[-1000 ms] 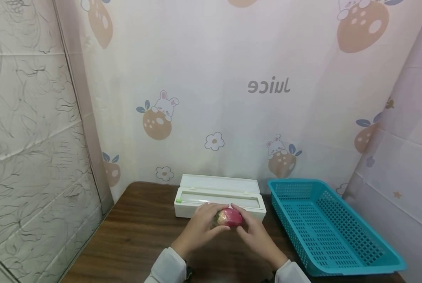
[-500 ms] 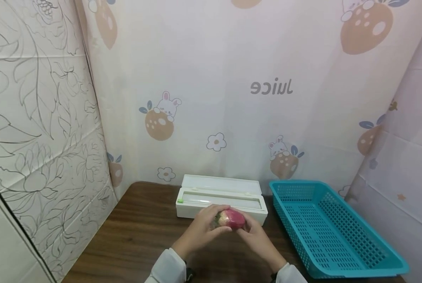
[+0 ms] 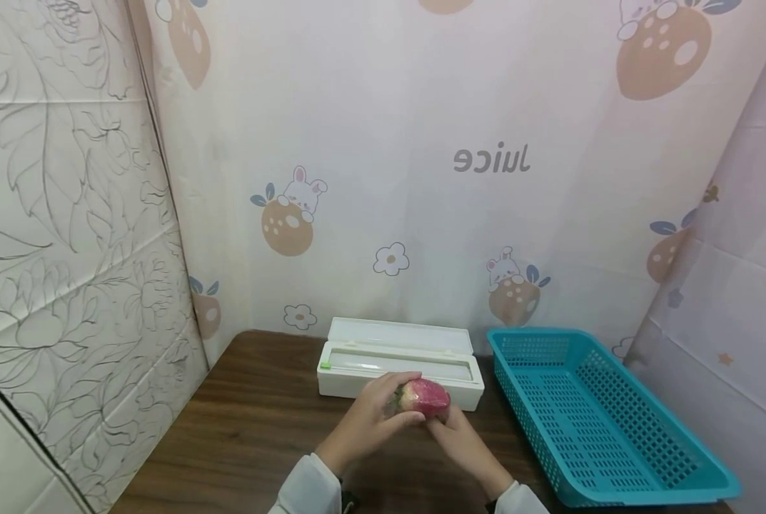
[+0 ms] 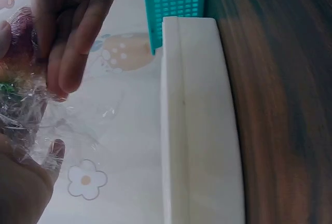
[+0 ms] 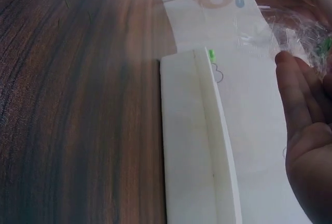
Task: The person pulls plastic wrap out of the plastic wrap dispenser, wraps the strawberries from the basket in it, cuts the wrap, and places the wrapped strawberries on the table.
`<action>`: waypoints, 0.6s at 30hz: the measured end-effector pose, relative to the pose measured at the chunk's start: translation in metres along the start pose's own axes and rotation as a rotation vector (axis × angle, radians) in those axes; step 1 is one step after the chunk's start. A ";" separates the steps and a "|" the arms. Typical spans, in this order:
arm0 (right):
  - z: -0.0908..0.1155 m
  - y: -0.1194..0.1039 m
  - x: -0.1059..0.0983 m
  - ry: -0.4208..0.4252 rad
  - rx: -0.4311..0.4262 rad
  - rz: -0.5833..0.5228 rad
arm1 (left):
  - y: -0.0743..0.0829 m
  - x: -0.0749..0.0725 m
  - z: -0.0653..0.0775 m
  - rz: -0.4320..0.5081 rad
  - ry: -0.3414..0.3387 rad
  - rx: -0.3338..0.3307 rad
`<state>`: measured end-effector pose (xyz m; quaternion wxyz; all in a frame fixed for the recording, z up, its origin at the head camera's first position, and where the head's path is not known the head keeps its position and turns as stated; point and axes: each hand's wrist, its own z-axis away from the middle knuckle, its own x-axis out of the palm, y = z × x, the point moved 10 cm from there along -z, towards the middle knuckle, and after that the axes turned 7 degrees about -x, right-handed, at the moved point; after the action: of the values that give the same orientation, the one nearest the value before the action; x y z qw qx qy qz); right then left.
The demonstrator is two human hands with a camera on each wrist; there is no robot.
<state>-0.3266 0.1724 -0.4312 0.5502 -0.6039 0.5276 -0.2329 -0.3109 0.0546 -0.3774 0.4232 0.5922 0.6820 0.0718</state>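
Observation:
A red-pink fruit (image 3: 427, 397), pale and green at its left end, is wrapped in clear plastic film (image 4: 23, 112). My left hand (image 3: 371, 415) grips its left end, with fingers over the top and thumb at the near side. Below and right of the fruit, my right hand (image 3: 461, 441) holds its right end, mostly from underneath. Long fingers of the right hand (image 4: 78, 32) show behind the fruit in the left wrist view. Loose film spreads past the fingers of the right hand (image 5: 306, 115) in the right wrist view. The fruit is held above the table.
Behind the hands stands a white film dispenser box (image 3: 398, 385), lid raised, with a green slider (image 3: 325, 365) at its left. A turquoise perforated basket (image 3: 652, 495) stands to the right. The dark wooden table (image 3: 241, 421) meets a printed curtain (image 3: 389, 178) at the back.
My right hand has moved lower, from the fruit's right end to beneath it, so more of the red side shows. The fruit has shifted slightly to the right.

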 end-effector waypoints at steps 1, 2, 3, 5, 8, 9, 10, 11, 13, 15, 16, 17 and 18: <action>0.000 0.001 0.001 -0.005 0.008 -0.014 | -0.001 0.001 0.000 0.015 -0.007 -0.013; 0.001 0.003 0.002 -0.008 0.017 -0.024 | -0.002 0.001 0.001 0.026 -0.014 -0.025; 0.001 0.005 0.003 -0.009 0.030 -0.027 | -0.002 0.002 0.001 0.035 -0.021 -0.031; 0.002 0.009 0.004 -0.008 0.063 -0.045 | -0.002 0.004 0.002 0.033 -0.032 -0.035; 0.002 0.013 0.006 -0.012 0.107 -0.036 | -0.003 0.003 0.002 0.020 -0.035 -0.035; 0.002 0.013 0.005 -0.012 0.113 -0.015 | -0.002 0.002 0.002 0.009 -0.030 -0.033; 0.002 0.012 0.004 -0.012 0.114 0.008 | -0.003 0.001 0.002 -0.005 -0.024 -0.033; 0.002 0.011 0.002 -0.012 0.115 0.031 | -0.003 -0.001 0.002 -0.017 -0.021 -0.038; 0.004 0.006 -0.003 -0.005 0.096 0.054 | -0.005 -0.004 0.002 -0.055 -0.017 -0.045; 0.005 0.001 -0.009 0.003 0.090 0.029 | -0.008 -0.005 0.004 -0.102 -0.021 -0.062; 0.006 -0.001 -0.011 0.000 0.085 -0.006 | -0.009 -0.006 0.004 -0.124 -0.024 -0.069; 0.005 -0.003 -0.012 0.002 0.080 -0.030 | -0.010 -0.006 0.005 -0.142 -0.026 -0.073; 0.005 -0.005 -0.014 0.005 0.078 -0.039 | -0.011 -0.006 0.005 -0.158 -0.028 -0.077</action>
<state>-0.3251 0.1860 -0.4243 0.5673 -0.5914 0.5078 -0.2655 -0.3158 0.0438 -0.3842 0.4593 0.5209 0.7174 0.0561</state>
